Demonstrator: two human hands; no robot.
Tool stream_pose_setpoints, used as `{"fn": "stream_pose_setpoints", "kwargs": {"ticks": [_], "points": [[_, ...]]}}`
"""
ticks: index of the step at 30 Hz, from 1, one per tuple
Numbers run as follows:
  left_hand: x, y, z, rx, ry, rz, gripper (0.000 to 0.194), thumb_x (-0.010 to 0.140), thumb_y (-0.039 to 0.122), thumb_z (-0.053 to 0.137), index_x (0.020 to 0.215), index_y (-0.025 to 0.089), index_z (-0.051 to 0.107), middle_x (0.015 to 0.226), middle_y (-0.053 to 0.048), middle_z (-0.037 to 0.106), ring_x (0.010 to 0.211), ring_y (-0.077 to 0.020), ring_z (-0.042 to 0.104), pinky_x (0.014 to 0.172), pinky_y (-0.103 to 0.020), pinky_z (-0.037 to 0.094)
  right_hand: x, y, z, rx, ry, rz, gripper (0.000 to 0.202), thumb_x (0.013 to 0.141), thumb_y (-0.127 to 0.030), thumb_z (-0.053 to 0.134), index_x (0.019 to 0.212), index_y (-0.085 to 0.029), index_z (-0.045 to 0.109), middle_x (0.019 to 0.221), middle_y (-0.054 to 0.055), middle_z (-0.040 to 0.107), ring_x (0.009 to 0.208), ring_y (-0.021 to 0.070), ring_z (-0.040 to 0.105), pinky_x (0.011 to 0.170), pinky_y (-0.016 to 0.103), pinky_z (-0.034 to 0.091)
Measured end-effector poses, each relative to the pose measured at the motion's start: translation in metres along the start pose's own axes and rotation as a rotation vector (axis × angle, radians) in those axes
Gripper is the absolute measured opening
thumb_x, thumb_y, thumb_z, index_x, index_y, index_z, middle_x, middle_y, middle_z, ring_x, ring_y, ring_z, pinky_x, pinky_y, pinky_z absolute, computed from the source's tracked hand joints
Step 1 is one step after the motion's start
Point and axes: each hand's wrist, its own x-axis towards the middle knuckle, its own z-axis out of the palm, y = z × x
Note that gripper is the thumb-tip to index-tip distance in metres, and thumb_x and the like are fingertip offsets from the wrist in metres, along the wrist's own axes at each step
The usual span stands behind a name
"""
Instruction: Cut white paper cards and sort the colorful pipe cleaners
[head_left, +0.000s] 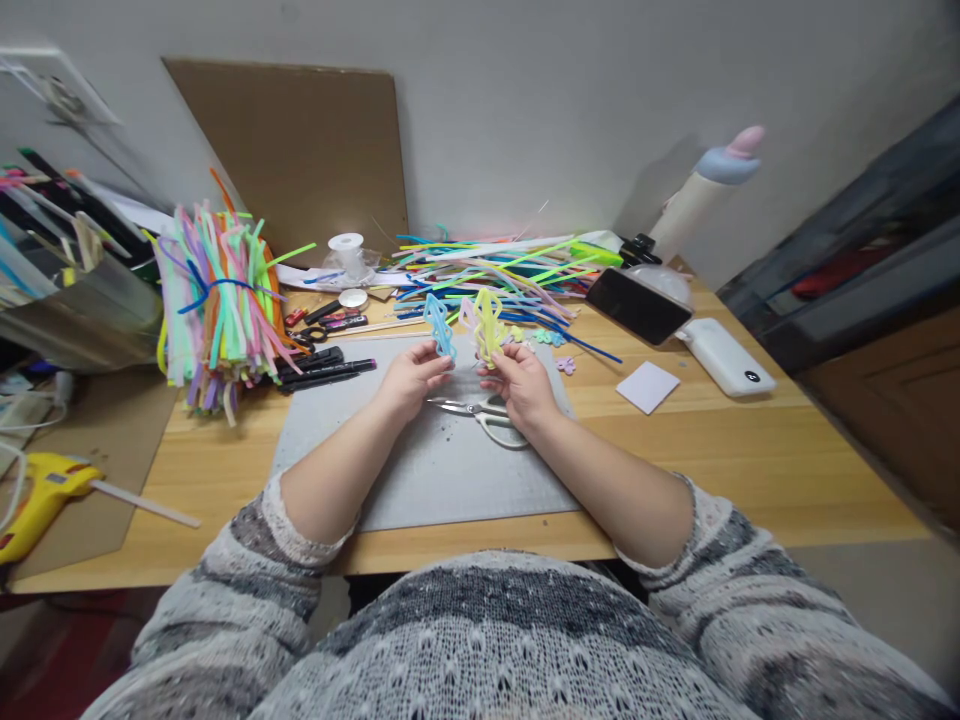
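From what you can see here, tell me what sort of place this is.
Probably a home craft desk. A bundle of coloured pipe cleaners stands on the wooden table, scissors lie on a grey cutting mat, and a yellow glue gun sits at the edge.

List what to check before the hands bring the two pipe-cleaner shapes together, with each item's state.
1. Left hand grips the blue shape: ok.
2. Right hand grips the yellow shape: ok.
3. Shapes apart, not tangled: ok.
4. Scissors lie on the grey mat under the hands, blades shut: ok.
5. Shapes' loose wire ends tucked in: cannot tell.
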Motion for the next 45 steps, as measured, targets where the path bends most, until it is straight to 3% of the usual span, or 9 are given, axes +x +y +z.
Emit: {"fn": "stream_pose_setpoints", "kwargs": {"ticks": [9, 17, 25, 30, 35, 38, 42, 44, 45], "points": [[-0.009, -0.004, 0.012, 0.164, -0.015, 0.105, 0.032, 0.052, 0.025, 0.081, 0.072, 0.013, 0.060, 0.063, 0.002, 0.060, 0.060, -0.0112, 0.056, 0.057, -0.023, 0.046, -0.009, 0.002, 0.007, -0.018, -0.054, 0.044, 0.039, 0.054, -0.031, 0.082, 0.076, -0.020, 0.052, 0.059, -0.007, 0.064, 0.056, 0.0111, 0.065, 0.046, 0.018, 0.051], [-0.012, -0.009, 0.013, 0.301, 0.081, 0.178, 0.017, 0.059, 0.019, 0.074, 0.068, 0.013, 0.061, 0.053, 0.002, 0.060, 0.049, -0.0100, 0.052, 0.051, -0.021, 0.038, -0.009, 0.006, 0.008, -0.034, -0.078, 0.033, 0.043, 0.051, -0.036, 0.084, 0.077, -0.019, 0.055, 0.064, -0.004, 0.066, 0.058, 0.0113, 0.066, 0.049, 0.018, 0.052], [-0.016, -0.007, 0.019, 0.237, -0.135, 0.114, 0.030, 0.058, 0.027, 0.073, 0.083, 0.012, 0.068, 0.080, -0.006, 0.070, 0.072, -0.0175, 0.063, 0.070, -0.028, 0.049, -0.006, 0.011, 0.005, -0.119, -0.091, -0.037, 0.035, 0.055, -0.038, 0.081, 0.073, -0.018, 0.058, 0.062, -0.006, 0.061, 0.052, 0.0077, 0.058, 0.047, 0.019, 0.049], [-0.014, -0.008, 0.014, 0.259, -0.157, 0.076, 0.027, 0.061, 0.031, 0.075, 0.078, 0.011, 0.067, 0.064, -0.003, 0.063, 0.056, -0.0109, 0.055, 0.055, -0.022, 0.044, -0.008, 0.009, 0.004, -0.207, -0.121, -0.078, 0.029, 0.058, -0.034, 0.079, 0.073, -0.018, 0.060, 0.059, -0.007, 0.058, 0.048, 0.0062, 0.052, 0.043, 0.017, 0.044], [-0.012, -0.007, 0.011, 0.323, -0.143, 0.041, 0.023, 0.062, 0.031, 0.074, 0.071, 0.011, 0.065, 0.054, 0.000, 0.058, 0.044, -0.0084, 0.047, 0.046, -0.021, 0.038, -0.013, 0.007, 0.007, -0.273, -0.137, -0.089, 0.036, 0.060, -0.030, 0.076, 0.091, -0.021, 0.060, 0.079, -0.005, 0.061, 0.052, 0.0064, 0.053, 0.040, 0.017, 0.042], [-0.015, -0.005, 0.013, 0.391, -0.168, 0.031, 0.024, 0.059, 0.025, 0.078, 0.071, 0.011, 0.065, 0.052, 0.000, 0.057, 0.042, -0.0085, 0.046, 0.043, -0.021, 0.037, -0.014, 0.006, 0.009, -0.332, -0.176, -0.073, 0.027, 0.065, -0.033, 0.071, 0.086, -0.019, 0.062, 0.074, -0.003, 0.062, 0.047, 0.0070, 0.050, 0.038, 0.019, 0.040], [-0.017, -0.002, 0.014, 0.416, -0.093, 0.082, 0.036, 0.056, 0.019, 0.079, 0.085, 0.015, 0.058, 0.062, 0.002, 0.061, 0.045, -0.0079, 0.048, 0.042, -0.019, 0.036, -0.010, -0.012, 0.000, -0.396, -0.134, -0.103, 0.026, 0.069, -0.031, 0.067, 0.091, -0.020, 0.061, 0.082, -0.001, 0.061, 0.056, 0.0098, 0.055, 0.038, 0.019, 0.038], [-0.017, 0.001, 0.013, 0.426, -0.046, 0.093, 0.038, 0.059, 0.017, 0.077, 0.090, 0.017, 0.055, 0.060, 0.004, 0.059, 0.043, -0.0075, 0.048, 0.042, -0.018, 0.034, -0.005, -0.033, -0.015, -0.435, -0.068, -0.198, 0.021, 0.072, -0.028, 0.064, 0.092, -0.021, 0.060, 0.086, -0.001, 0.060, 0.064, 0.0102, 0.057, 0.045, 0.019, 0.040], [-0.015, 0.003, 0.012, 0.435, -0.029, 0.092, 0.037, 0.060, 0.017, 0.076, 0.090, 0.017, 0.054, 0.057, 0.005, 0.058, 0.041, -0.0075, 0.047, 0.042, -0.018, 0.033, -0.001, -0.044, -0.026, -0.488, 0.007, -0.337, 0.017, 0.075, -0.027, 0.061, 0.090, -0.021, 0.059, 0.085, -0.001, 0.060, 0.067, 0.0105, 0.057, 0.050, 0.020, 0.042]]}}
